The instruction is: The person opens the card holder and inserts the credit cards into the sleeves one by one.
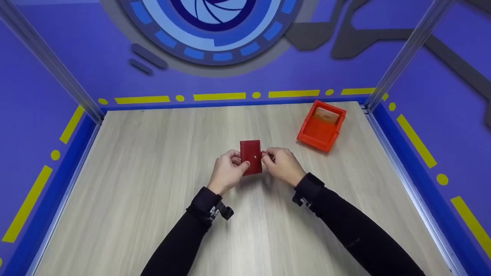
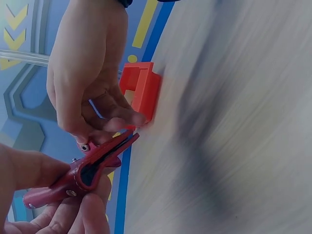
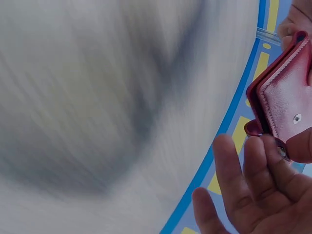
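A dark red wallet with a metal snap stud on its face is held above the table, near its middle. My left hand grips its left side, thumb on the front and fingers behind. At the wallet's right edge, my right hand pinches the small snap tab between thumb and forefinger; its other fingers stand off the wallet in the right wrist view. The tab is apart from the stud. In the left wrist view, the wallet appears edge-on, with a dark gap between its layers.
An orange-red plastic bin stands at the back right of the wood-grain table, with a pale label or card inside its far end. Blue printed panels enclose the table at the back and both sides, with metal posts at the corners.
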Demonstrator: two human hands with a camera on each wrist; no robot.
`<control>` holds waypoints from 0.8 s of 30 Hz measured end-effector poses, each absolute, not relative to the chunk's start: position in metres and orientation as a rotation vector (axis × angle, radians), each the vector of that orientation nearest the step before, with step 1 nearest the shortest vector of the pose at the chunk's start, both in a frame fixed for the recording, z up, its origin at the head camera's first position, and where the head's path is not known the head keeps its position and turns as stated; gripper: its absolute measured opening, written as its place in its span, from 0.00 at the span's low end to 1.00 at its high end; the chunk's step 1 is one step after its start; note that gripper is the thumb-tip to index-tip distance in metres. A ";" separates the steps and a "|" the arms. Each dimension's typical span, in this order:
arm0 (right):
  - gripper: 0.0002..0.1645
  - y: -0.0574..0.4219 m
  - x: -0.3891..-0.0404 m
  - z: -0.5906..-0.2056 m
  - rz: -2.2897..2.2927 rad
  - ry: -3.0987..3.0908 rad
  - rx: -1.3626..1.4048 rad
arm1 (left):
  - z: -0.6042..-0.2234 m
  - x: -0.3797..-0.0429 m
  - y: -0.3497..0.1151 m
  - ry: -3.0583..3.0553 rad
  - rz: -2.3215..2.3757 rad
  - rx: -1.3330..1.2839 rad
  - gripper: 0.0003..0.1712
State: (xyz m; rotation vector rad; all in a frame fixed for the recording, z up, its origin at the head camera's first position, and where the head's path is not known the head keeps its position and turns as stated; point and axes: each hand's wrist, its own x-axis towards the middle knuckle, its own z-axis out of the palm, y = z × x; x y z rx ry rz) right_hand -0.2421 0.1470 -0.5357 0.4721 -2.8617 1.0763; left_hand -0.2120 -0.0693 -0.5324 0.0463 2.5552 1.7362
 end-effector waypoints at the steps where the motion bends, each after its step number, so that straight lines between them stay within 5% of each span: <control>1: 0.13 0.148 -0.242 -0.536 1.069 -2.864 0.463 | -0.533 -0.212 -0.069 2.557 1.732 0.051 0.09; 24: 0.14 0.157 -0.248 -0.536 1.308 -2.854 0.527 | -0.540 -0.216 -0.069 2.496 1.734 0.050 0.10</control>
